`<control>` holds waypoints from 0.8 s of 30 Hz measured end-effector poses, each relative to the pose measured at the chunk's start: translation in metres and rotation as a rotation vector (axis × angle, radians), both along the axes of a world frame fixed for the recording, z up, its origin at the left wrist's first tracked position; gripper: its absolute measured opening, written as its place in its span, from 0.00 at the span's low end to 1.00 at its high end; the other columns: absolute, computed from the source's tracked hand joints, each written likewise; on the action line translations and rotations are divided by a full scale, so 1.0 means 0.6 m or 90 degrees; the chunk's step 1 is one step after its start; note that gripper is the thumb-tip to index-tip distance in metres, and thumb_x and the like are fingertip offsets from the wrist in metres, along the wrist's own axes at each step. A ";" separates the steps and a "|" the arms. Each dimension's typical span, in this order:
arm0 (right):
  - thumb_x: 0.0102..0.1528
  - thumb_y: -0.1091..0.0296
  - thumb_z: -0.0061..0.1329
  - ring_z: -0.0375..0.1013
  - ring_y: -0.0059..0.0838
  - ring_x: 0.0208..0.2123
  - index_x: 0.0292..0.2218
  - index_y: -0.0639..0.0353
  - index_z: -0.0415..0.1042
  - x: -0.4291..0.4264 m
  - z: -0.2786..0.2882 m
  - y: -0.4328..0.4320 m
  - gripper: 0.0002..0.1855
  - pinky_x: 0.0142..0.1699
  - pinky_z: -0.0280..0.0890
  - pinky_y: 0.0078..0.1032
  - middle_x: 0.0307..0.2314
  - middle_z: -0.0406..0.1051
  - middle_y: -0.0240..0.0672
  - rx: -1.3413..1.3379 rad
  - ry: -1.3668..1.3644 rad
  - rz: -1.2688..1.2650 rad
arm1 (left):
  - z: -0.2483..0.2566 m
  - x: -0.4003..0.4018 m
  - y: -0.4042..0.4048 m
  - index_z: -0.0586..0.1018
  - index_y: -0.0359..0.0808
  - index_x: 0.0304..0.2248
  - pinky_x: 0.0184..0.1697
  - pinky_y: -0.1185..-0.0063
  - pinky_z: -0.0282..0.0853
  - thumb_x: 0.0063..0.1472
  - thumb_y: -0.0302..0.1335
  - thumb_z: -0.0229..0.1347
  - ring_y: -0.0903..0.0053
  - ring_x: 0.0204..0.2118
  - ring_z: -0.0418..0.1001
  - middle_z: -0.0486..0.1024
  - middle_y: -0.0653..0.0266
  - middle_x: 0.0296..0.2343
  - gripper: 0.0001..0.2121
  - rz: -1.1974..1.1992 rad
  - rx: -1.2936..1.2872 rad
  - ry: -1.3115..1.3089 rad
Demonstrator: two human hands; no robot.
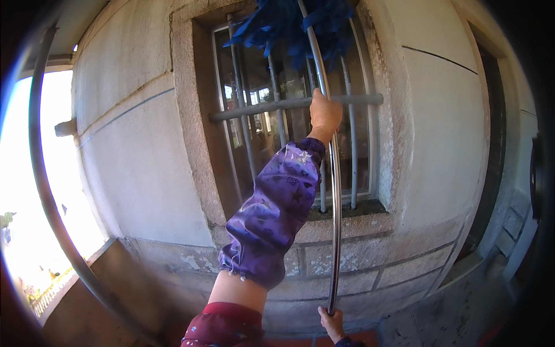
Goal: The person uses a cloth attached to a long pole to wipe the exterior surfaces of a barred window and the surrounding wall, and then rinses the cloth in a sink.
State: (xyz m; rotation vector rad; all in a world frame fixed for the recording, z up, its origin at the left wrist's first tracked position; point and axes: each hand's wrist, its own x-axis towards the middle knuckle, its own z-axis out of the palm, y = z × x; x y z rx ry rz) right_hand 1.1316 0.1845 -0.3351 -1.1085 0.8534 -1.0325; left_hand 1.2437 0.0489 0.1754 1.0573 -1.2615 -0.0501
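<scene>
My left hand (pixel 325 113), at the end of a purple patterned oversleeve, grips the upper part of a shiny metal pole (pixel 336 195). Low in the view, my right hand (pixel 332 324) is closed around the pole's bottom end. The pole stands nearly upright before a barred window. At its top is a mop head of blue strips (pixel 295 32), spread in front of the upper window bars and glass (pixel 299 78). Whether the strips touch the bars or glass, I cannot tell. The top of the mop head is cut off by the picture's rim.
A horizontal metal bar (pixel 260 108) crosses the upright bars. Around the window runs a rough stone frame (pixel 190 130). A curved-looking metal post (pixel 39 143) and a low wall (pixel 86 295) stand at left. A dark doorway (pixel 492 130) lies at right.
</scene>
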 end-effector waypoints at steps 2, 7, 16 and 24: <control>0.50 0.62 0.52 0.57 0.13 0.08 0.16 0.57 0.65 0.002 -0.006 0.007 0.15 0.14 0.50 0.16 0.08 0.59 0.23 -0.038 -0.002 0.038 | -0.006 0.011 0.001 0.63 0.28 0.37 0.15 0.73 0.66 0.49 0.23 0.49 0.65 0.16 0.70 0.70 0.51 0.23 0.15 0.015 -0.027 -0.018; 0.50 0.57 0.51 0.52 0.16 0.15 0.13 0.58 0.62 0.050 -0.002 0.058 0.21 0.17 0.48 0.25 0.10 0.54 0.22 -0.152 0.163 0.094 | 0.004 0.076 0.057 0.61 0.26 0.36 0.08 0.76 0.61 0.50 0.23 0.50 0.72 0.09 0.65 0.66 0.58 0.18 0.14 -0.022 -0.058 -0.039; 0.51 0.61 0.51 0.58 0.11 0.11 0.13 0.56 0.63 0.049 0.041 0.036 0.19 0.16 0.51 0.16 0.09 0.59 0.21 -0.107 0.119 0.219 | 0.004 0.217 0.091 0.61 0.29 0.33 0.07 0.77 0.60 0.51 0.22 0.52 0.74 0.09 0.64 0.65 0.59 0.19 0.13 0.023 -0.110 0.006; 0.49 0.56 0.52 0.64 0.19 0.15 0.21 0.65 0.71 0.032 0.077 -0.060 0.18 0.22 0.58 0.22 0.11 0.66 0.30 -0.124 0.152 0.257 | 0.022 0.267 0.081 0.63 0.36 0.26 0.06 0.80 0.53 0.51 0.23 0.50 0.77 0.05 0.58 0.60 0.67 0.10 0.07 0.031 -0.137 0.052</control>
